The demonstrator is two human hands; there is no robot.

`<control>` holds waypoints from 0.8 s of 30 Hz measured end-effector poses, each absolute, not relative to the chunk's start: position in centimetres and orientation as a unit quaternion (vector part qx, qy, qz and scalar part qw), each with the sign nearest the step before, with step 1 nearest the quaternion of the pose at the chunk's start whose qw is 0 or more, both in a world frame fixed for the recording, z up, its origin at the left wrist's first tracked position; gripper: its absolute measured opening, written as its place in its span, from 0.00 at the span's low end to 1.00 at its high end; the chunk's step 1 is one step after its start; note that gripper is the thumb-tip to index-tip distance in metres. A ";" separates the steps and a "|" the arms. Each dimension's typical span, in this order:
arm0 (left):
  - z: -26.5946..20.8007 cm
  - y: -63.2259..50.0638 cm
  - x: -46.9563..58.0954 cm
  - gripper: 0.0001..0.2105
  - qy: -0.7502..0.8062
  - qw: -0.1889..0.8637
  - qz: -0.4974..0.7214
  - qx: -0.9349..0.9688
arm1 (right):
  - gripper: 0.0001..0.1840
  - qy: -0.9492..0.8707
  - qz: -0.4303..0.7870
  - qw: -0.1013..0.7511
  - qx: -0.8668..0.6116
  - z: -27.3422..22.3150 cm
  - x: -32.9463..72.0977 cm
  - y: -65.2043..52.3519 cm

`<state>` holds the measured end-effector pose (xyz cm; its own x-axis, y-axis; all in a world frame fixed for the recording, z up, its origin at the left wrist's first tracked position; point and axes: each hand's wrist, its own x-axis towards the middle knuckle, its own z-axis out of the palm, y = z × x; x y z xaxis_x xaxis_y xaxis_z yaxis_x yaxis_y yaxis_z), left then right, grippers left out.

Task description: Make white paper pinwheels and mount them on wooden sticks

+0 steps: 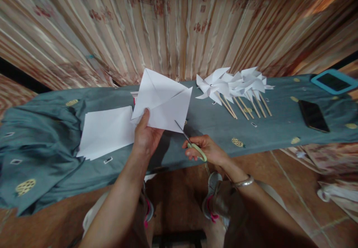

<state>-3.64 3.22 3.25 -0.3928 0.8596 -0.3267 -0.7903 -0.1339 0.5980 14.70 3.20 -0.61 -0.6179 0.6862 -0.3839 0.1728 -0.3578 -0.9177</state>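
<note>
Above the cloth-covered table, my left hand [147, 136] grips a white square of paper [165, 99] at its lower left edge, thumb on top. Crease lines cross the sheet, and a slit shows toward its upper right corner. My right hand [207, 149] is closed around the pale green handles of a pair of scissors [199, 151]. The blades reach over the paper's lower right corner; one blade lies on top, and the other is hidden. To the left, a stack of white paper [107, 130] lies partly under the held sheet.
Several white paper pinwheels [218, 82] on wooden sticks lie toward the back right. Farther right are a dark phone [313, 116] and a blue-framed tablet [334, 81]. The grey-green cloth [50, 158] is bunched up at the left. A patterned curtain [167, 28] hangs behind the table.
</note>
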 end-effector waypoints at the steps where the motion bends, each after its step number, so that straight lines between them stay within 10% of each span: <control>1: 3.2 3.2 -3.7 0.12 0.363 0.550 0.751 0.048 | 0.27 -0.538 0.721 0.179 -0.398 -0.6 14.7 3.2; 24: 2.6 2.9 -3.1 0.13 0.359 0.584 0.726 0.047 | 0.27 -0.551 0.714 0.194 -0.387 -0.4 14.8 3.2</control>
